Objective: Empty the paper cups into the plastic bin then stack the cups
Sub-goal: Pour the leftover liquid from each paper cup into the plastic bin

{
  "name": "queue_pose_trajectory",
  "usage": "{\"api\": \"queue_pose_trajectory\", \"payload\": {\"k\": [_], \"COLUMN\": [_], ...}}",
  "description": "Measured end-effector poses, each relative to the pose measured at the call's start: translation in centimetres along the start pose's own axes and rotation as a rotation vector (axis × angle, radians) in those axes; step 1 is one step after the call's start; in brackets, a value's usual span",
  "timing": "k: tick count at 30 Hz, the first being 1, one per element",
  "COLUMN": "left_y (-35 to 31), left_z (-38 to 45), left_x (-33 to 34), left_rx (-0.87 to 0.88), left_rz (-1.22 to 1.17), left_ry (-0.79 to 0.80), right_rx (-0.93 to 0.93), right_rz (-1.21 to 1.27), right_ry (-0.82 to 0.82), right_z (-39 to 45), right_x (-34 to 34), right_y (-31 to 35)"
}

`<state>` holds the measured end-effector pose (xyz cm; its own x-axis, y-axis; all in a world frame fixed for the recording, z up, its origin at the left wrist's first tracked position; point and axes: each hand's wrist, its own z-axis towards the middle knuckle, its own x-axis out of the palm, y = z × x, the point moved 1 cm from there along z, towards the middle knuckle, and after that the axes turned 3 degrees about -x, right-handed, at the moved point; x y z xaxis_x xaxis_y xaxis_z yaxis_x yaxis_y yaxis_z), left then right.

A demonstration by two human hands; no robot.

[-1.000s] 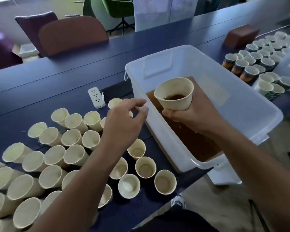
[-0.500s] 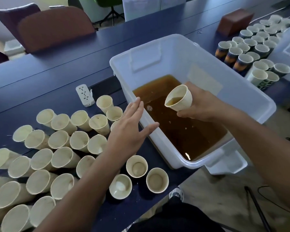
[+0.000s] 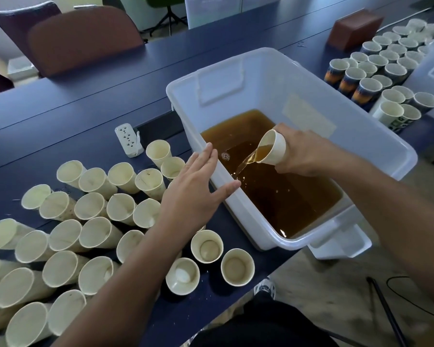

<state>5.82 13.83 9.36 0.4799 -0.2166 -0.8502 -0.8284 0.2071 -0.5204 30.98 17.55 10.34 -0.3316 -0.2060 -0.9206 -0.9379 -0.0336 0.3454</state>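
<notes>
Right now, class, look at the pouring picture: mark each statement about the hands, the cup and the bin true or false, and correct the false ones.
1. The right hand holds a tilted paper cup that pours brown liquid into the plastic bin. True.
2. The left hand grips a second cup. False: its fingers are straight and hold nothing, with the fingertips at the bin's near wall.
3. The bin is dry inside. False: brown liquid covers its bottom.
4. A white power strip lies on the table left of the bin. True.
5. The patterned cups stand to the right of the bin. True.
</notes>
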Motion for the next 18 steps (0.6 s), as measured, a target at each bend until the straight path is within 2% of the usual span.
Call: {"api": "queue_pose_trajectory", "payload": {"k": [13,18], "left_y": [-0.3,-0.2], "left_z": [-0.2,-0.1], "left_x": [-0.4,-0.3], "left_rx": [-0.008,-0.010], "left_rz": [0.023,0.030], "left_ry": [0.010,0.010], "right_rx": [-0.057,-0.117], "right_rz": [-0.245,-0.444], "right_ry": [-0.085,-0.156], "right_z": [0.3,0.5], "right_x": [-0.4,-0.4], "right_y": [0.9,1.2]}}
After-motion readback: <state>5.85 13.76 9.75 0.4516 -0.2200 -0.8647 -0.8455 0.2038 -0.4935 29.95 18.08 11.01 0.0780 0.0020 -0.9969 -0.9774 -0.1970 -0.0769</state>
